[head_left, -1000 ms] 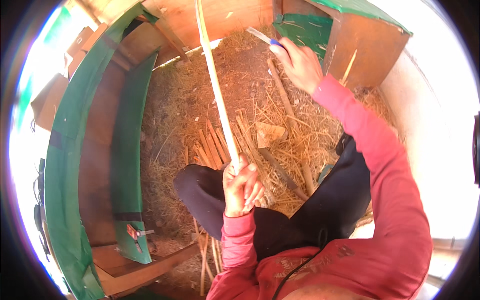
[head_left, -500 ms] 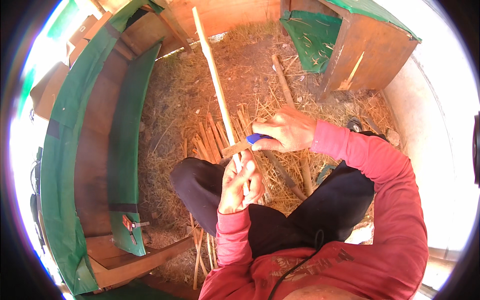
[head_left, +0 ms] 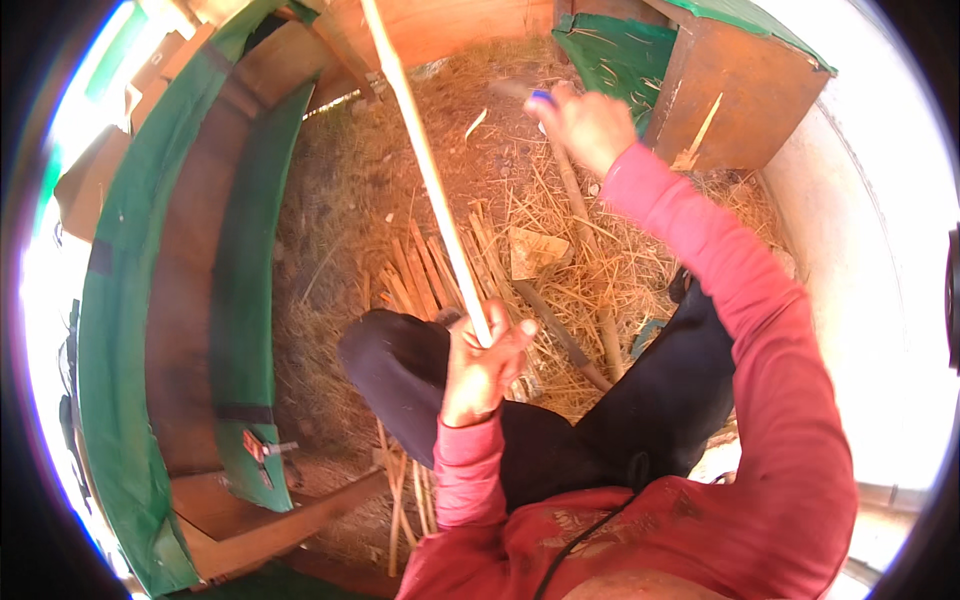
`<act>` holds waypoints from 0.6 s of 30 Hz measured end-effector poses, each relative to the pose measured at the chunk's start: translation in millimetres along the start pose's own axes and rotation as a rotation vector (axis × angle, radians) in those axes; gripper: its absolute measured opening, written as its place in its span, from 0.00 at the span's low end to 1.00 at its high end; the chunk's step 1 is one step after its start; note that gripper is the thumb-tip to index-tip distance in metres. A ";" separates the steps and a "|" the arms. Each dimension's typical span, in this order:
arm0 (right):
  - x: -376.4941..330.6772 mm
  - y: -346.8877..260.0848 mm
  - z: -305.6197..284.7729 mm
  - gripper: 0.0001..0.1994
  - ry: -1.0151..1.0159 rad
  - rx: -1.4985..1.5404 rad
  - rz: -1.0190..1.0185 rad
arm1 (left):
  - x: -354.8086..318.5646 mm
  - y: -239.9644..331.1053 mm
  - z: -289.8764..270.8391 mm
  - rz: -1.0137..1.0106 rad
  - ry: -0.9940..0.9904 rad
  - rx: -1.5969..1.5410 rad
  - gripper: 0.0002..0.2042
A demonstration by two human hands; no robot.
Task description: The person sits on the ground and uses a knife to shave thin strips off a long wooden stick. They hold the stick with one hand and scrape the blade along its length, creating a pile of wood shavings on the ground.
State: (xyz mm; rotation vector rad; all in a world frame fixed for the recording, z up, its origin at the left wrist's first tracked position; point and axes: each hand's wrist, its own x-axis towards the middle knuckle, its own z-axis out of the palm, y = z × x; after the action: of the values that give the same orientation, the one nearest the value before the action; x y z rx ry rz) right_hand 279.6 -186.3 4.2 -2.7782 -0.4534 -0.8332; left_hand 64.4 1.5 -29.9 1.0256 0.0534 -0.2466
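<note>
My left hand [head_left: 485, 360] is closed around the lower end of a long pale wooden stick [head_left: 425, 165], which slants up and away to the far left. Out ahead and to the right, my right hand [head_left: 590, 122] grips a knife with a blue handle [head_left: 543, 98]. Its blade [head_left: 510, 88] is smeared by motion and points left, apart from the stick. A curled pale shaving [head_left: 477, 123] shows in the air or on the ground between the stick and the knife; I cannot tell which.
Several split wood strips [head_left: 425, 268] lie beyond my left knee. Shavings and straw [head_left: 630, 265] cover the ground, with a round pole [head_left: 563, 335] among them. A green-covered bench [head_left: 245, 270] curves along the left, a small tool [head_left: 265, 452] on it. A wooden box [head_left: 735, 100] stands far right.
My right hand has swept the knife away from the stick, forward and to the right. A shaving now shows beyond the stick. My left hand still holds the stick, which has shifted slightly.
</note>
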 end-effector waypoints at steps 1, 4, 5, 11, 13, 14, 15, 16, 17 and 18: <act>16.6 6.5 -16.4 0.20 -0.065 0.060 0.091 | 1.1 -1.2 -1.5 0.013 0.033 0.060 0.19; 0.9 5.7 -39.9 0.19 0.035 0.523 0.105 | 7.1 0.1 -3.7 0.081 0.080 0.138 0.19; -9.1 1.5 -40.8 0.18 -0.037 0.533 0.012 | 10.8 -1.8 -3.6 0.089 0.106 0.164 0.19; -69.3 -32.8 -24.2 0.19 -0.284 0.622 -0.601 | 17.7 -17.0 -10.1 0.211 0.322 0.446 0.13; -79.7 -41.4 -20.2 0.19 -0.333 0.633 -0.677 | 17.9 -21.6 -12.7 0.233 0.329 0.495 0.08; -83.1 -42.6 -17.4 0.19 -0.357 0.619 -0.688 | 15.5 -16.4 -5.5 0.205 0.305 0.466 0.05; -85.3 -43.4 -15.1 0.19 -0.380 0.606 -0.698 | 13.3 -11.9 0.2 0.177 0.282 0.437 0.03; -86.1 -43.9 -13.9 0.20 -0.339 0.632 -0.695 | 11.1 -9.0 3.3 0.124 0.253 0.388 0.03; -86.7 -44.1 -11.2 0.20 -0.308 0.657 -0.712 | 7.4 -6.1 4.9 0.071 0.228 0.343 0.03; -86.9 -44.0 -8.0 0.20 -0.277 0.682 -0.728 | 5.2 -4.7 5.1 0.018 0.203 0.297 0.05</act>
State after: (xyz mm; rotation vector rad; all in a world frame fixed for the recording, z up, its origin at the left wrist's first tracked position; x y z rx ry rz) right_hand 191.4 -167.7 -33.5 -2.0635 -1.5208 -0.2852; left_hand 68.0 -6.1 -31.9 1.3438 0.1962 -0.1345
